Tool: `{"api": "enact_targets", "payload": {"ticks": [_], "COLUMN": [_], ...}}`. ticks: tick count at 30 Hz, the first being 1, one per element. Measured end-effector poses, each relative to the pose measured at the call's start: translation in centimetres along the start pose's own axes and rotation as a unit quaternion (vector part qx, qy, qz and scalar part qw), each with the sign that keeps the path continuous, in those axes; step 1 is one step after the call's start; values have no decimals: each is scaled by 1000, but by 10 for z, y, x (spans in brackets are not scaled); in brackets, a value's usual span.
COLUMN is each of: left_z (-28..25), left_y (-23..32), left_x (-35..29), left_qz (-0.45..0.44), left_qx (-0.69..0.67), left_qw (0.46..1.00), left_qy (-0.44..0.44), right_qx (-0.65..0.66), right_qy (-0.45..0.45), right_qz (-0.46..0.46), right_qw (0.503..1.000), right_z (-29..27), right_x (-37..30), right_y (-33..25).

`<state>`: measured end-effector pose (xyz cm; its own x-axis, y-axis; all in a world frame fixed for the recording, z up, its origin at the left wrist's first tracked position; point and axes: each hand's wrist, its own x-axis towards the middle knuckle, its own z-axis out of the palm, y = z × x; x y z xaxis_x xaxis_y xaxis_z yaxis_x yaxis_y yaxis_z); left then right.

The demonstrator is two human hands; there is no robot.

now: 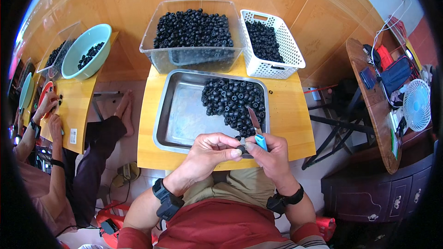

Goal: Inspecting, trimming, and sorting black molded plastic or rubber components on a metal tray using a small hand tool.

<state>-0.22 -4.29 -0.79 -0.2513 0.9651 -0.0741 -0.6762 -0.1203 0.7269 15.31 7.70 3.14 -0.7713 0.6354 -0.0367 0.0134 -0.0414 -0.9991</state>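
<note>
My left hand [208,151] pinches a small black ring-like part [241,149] between thumb and fingertips at the near edge of the table. Close against it, my right hand [273,156] is closed round a small knife [260,141] with a light blue handle, its blade pointing up and away from me. The right thumb is at the black part too. Just beyond both hands lies a shallow metal tray [182,110]. Many black round parts [233,99] with holes are heaped in its right half, while its left half shows bare metal.
Behind the tray stand a clear plastic bin [154,60] and a white perforated basket [295,61], both holding black parts. One loose part [271,92] lies right of the tray. At left, another person [50,175] works beside a pale green basin [104,48]. A fan [416,105] is far right.
</note>
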Motion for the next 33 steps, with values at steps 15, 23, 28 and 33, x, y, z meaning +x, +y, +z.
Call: {"api": "enact_targets", "payload": {"ticks": [15, 23, 28, 33], "left_z": [-8, -9, -4, -1], "left_y": [0, -3, 1, 14], "left_x": [-1, -7, -17, -17], "left_qz": [22, 33, 69, 89], "left_qx": [-116, -120, -91, -68], "left_qw": [993, 992, 992, 992], "left_qy": [-7, -19, -46, -49], "right_qx": [-256, -297, -267, -175], "right_qy": [-32, -32, 8, 32], "right_qz": [-205, -199, -170, -115], "right_qw": [944, 933, 948, 977], "right_z": [-5, -6, -15, -15], "right_x": [-12, -16, -11, -15], "right_y": [6, -2, 17, 5]}}
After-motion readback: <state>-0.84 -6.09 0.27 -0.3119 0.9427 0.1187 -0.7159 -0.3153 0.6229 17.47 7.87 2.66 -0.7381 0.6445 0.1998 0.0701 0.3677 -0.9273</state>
